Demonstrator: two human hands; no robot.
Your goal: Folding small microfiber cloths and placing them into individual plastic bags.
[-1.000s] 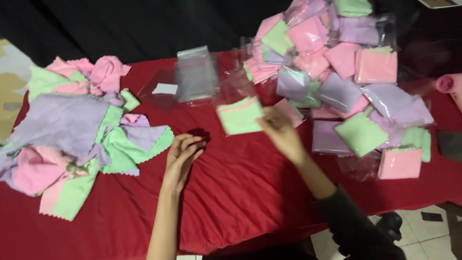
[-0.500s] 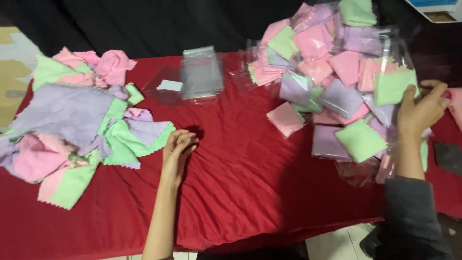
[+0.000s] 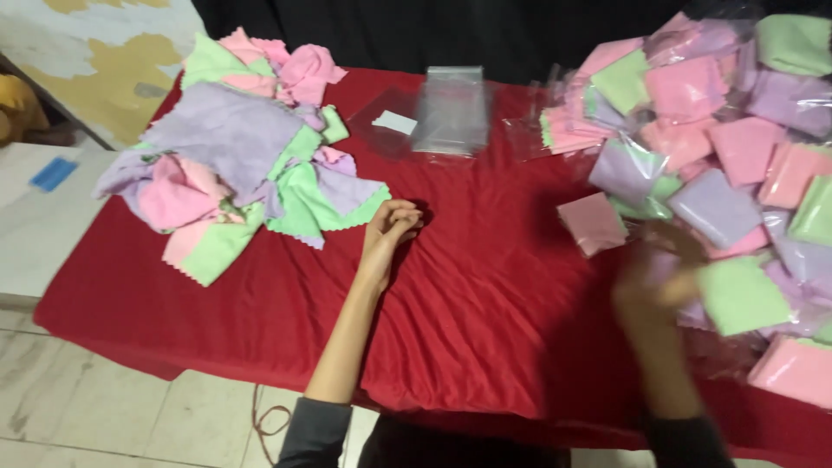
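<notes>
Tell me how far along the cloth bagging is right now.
Done: a large heap of bagged cloths fills the right side of the red table. In hand: nothing visibly; the left hand rests curled on the table, the right hand is blurred beside the heap and looks empty. Left: a pile of loose cloths at far left and a stack of clear bags at the back.

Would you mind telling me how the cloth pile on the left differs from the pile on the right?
The left pile holds loose, unfolded cloths lying crumpled and overlapping; the right pile holds cloths folded into squares inside clear bags. The left hand rests beside the left pile, while the blurred right hand is at the right pile. Both share pink, green and lilac colours on the red tablecloth.
</notes>
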